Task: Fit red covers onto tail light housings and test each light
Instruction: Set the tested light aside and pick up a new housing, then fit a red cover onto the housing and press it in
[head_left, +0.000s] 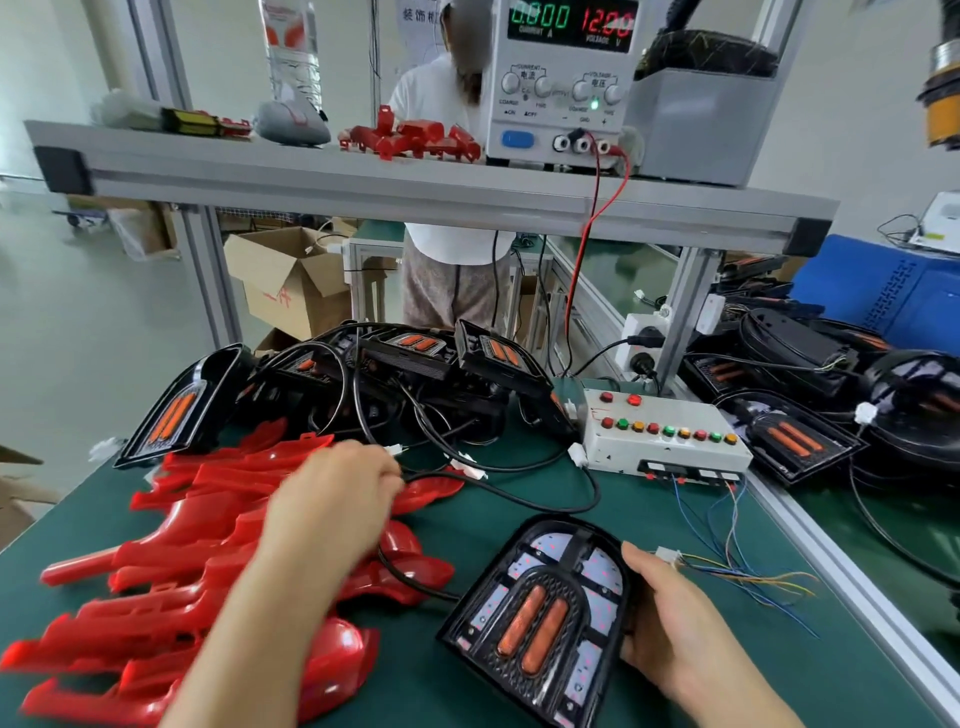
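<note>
Housing lies face-up on the green tabletop, its right edge clamped in the right hand's fingers. Left hand is blurred over the red covers — fingers curled, grip unclear. Best take one cover cleanly, line up its rounded end beyond the right fingertips, then press evenly — no forcing.

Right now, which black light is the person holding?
The housing lying face up at the front of the green mat, alone. The right hand grips its right edge. The other housings sit in piles farther back, untouched.
</note>
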